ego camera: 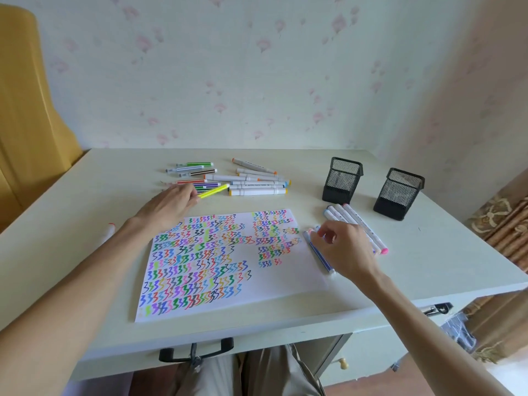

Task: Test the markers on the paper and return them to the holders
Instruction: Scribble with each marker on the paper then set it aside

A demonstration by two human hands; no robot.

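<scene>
A person sits at a pale table (pixel 85 238). Their left hand (pixel 168 205) grips a yellow marker (pixel 214 191) near the far side, its free end pointing toward a loose scatter of markers (pixel 245 178). A sheet of paper (pixel 285 281) covered in rows of colored squiggles lies in front of them. The right hand (pixel 347 251), fingers curled, rests over a few markers beside the paper (whether it has hold of one cannot be told), including a blue marker (pixel 318 252). Two black mesh holders (pixel 341 181) (pixel 398 194) stand behind, with more white markers (pixel 357 221) just in front
</scene>
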